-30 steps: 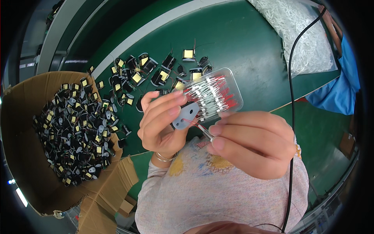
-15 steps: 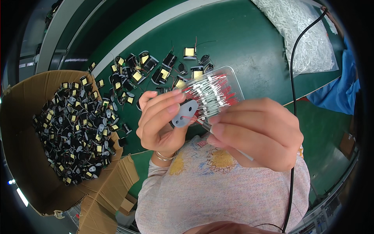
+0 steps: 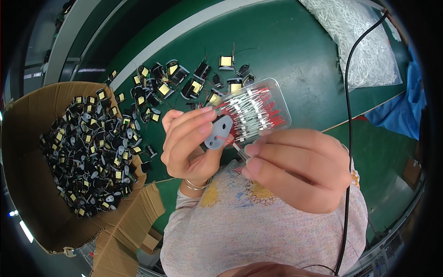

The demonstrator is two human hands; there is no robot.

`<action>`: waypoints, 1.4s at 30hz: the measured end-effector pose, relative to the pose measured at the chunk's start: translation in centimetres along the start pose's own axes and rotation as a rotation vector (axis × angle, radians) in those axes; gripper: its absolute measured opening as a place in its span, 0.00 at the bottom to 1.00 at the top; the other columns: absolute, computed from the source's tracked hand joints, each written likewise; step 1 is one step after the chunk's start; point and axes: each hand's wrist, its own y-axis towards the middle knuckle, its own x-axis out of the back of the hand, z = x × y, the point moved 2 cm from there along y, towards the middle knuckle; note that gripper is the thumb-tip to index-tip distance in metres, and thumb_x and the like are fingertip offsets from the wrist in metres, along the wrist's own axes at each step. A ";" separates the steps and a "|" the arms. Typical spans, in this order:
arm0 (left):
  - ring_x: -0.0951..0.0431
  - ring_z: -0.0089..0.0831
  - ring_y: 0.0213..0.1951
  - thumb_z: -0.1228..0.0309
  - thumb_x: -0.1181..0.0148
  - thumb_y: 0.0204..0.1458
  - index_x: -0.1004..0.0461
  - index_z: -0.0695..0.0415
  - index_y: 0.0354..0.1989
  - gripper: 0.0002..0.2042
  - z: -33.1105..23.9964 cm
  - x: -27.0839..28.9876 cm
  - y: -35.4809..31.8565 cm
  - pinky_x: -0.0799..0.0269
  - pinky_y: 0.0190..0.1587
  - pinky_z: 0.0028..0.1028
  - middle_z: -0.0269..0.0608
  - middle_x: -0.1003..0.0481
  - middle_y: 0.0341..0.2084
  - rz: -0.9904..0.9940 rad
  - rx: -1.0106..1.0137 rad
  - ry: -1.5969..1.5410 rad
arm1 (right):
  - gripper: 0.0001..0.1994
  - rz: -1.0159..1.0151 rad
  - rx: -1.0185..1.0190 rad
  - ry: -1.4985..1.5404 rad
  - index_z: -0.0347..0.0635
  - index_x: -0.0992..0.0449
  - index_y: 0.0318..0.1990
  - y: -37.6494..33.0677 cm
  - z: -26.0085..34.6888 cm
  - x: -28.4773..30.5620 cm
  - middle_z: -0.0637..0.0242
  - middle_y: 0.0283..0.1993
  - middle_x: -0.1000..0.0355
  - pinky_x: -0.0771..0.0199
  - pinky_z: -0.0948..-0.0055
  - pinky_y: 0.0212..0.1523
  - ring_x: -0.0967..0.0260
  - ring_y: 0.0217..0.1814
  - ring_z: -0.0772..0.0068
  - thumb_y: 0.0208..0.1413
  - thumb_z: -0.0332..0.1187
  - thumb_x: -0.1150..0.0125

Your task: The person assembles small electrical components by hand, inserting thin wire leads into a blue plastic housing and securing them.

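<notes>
My left hand (image 3: 187, 141) is closed round a black part with a grey oval end plate (image 3: 218, 132) that has several holes. A thin red wire (image 3: 223, 138) comes out of one hole and runs right. Its far end meets a slim white and clear sleeve-like piece (image 3: 238, 150), pinched between the thumb and fingers of my right hand (image 3: 302, 168). The rest of that piece is hidden by the fingers. Just behind both hands lies a clear plastic box (image 3: 282, 99) with rows of red-wired pieces in white sleeves (image 3: 251, 111).
A cardboard box (image 3: 34, 99) at the left is heaped with black parts bearing yellow pads (image 3: 92, 152). Several more such parts (image 3: 164, 87) lie on the green table (image 3: 295, 60). A clear bag of small white pieces (image 3: 364, 51) lies far right. A black cable (image 3: 349, 152) hangs down the right side.
My right hand has shifted slightly down and left. A pale rod end that stuck out below it is no longer visible. My left hand and the grey-plated part have hardly moved.
</notes>
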 end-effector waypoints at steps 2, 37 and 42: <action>0.23 0.42 0.35 0.76 0.32 0.37 0.33 0.62 0.42 0.22 0.0 0.0 0.0 0.36 0.40 0.37 0.54 0.24 0.32 -0.008 0.003 -0.014 | 0.13 -0.003 0.014 -0.007 0.32 0.25 0.30 -0.1 0.1 0.1 0.56 0.28 0.26 0.25 0.76 0.26 0.27 0.28 0.63 0.32 0.26 0.31; 0.22 0.38 0.33 0.72 0.27 0.32 0.29 0.57 0.37 0.21 -0.5 0.0 -0.1 0.38 0.37 0.33 0.46 0.22 0.31 -0.084 0.117 -0.141 | 0.15 0.073 -0.101 0.175 0.33 0.23 0.32 -0.2 -0.7 0.7 0.58 0.29 0.25 0.26 0.77 0.25 0.27 0.26 0.66 0.32 0.25 0.29; 0.23 0.41 0.36 0.73 0.31 0.38 0.33 0.60 0.43 0.23 -0.1 0.5 -0.3 0.36 0.45 0.39 0.52 0.24 0.34 -0.025 0.044 -0.107 | 0.14 0.043 -0.028 0.060 0.32 0.24 0.32 0.0 0.5 0.0 0.58 0.28 0.25 0.22 0.75 0.28 0.27 0.26 0.66 0.35 0.26 0.31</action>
